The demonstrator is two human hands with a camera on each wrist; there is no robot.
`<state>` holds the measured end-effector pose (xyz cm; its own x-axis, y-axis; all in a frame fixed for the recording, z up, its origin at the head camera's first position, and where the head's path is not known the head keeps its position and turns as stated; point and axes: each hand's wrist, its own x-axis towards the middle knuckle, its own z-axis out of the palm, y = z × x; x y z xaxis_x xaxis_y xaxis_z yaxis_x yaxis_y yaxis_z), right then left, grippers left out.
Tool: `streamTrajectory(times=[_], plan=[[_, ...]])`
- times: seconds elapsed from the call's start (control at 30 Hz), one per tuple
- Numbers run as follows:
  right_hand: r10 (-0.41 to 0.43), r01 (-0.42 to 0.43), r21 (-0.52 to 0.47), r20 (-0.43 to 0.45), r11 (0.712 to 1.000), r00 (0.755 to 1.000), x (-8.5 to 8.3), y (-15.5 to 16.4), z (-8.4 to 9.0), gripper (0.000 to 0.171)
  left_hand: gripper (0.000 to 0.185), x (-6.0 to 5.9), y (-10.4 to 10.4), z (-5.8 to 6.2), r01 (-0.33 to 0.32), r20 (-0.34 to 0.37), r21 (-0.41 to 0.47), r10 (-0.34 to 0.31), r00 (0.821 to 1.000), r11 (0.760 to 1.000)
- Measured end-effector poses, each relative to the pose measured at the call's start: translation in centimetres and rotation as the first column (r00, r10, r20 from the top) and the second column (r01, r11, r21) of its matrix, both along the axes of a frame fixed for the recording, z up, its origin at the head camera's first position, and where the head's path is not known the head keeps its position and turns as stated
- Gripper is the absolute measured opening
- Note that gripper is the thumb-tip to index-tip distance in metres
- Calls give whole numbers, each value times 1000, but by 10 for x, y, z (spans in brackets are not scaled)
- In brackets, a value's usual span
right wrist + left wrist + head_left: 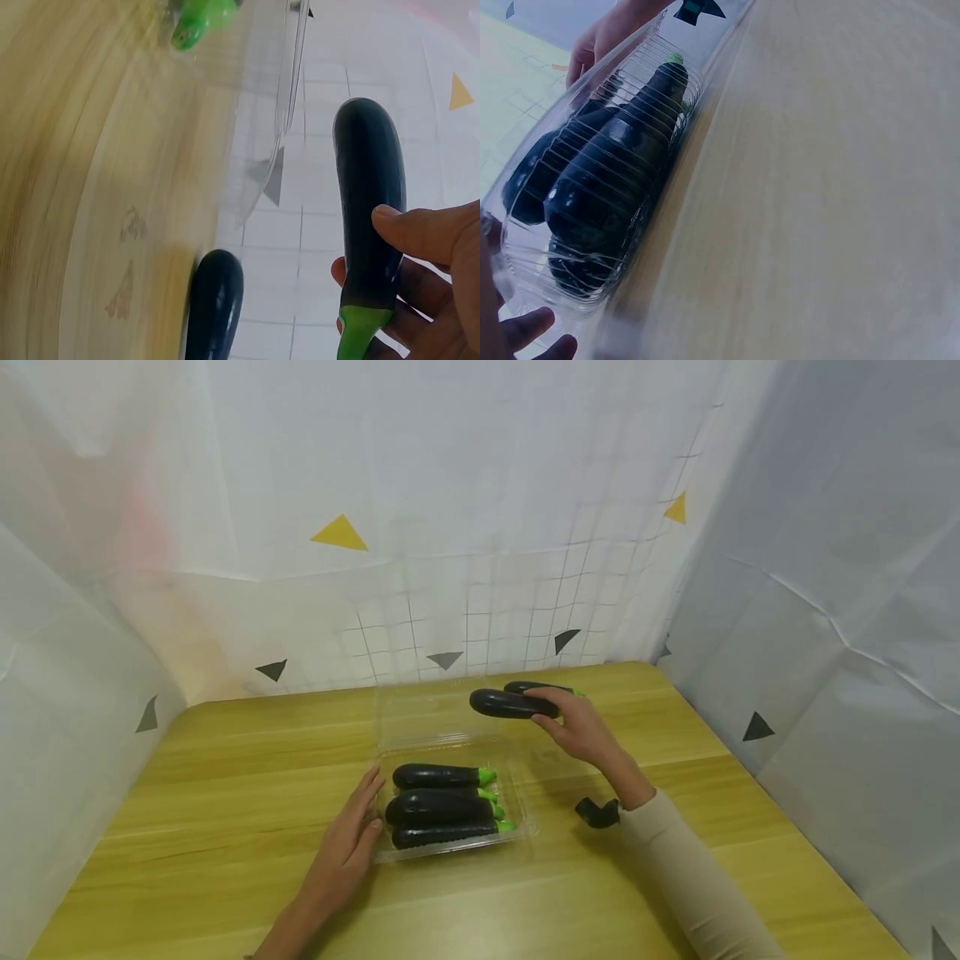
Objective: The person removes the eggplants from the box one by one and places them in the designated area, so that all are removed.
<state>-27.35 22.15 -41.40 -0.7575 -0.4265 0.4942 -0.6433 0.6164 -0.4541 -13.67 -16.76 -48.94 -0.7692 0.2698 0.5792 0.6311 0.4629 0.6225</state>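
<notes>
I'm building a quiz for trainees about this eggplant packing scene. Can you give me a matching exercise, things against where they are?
Things:
1. left hand
2. right hand
3. three eggplants
4. loose eggplant

Places:
A. inside the clear tray
B. holding an eggplant above the table
C. resting against the tray's left end
D. lying on the table beyond the right hand

Pairs: 1-C, 2-B, 3-A, 4-D
</notes>
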Motion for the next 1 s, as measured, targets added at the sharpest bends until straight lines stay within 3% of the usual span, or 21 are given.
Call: streamTrajectory(times=[0.53,1.0], plan=[[-73,73,6,66,997,995,-15,20,-11,40,64,0,0,0,-3,1,-8,3,1000,1000],[-114,112,25,73,993,991,-28,40,-21,38,58,-1,0,0,-6,3,-14,6,1000,1000]])
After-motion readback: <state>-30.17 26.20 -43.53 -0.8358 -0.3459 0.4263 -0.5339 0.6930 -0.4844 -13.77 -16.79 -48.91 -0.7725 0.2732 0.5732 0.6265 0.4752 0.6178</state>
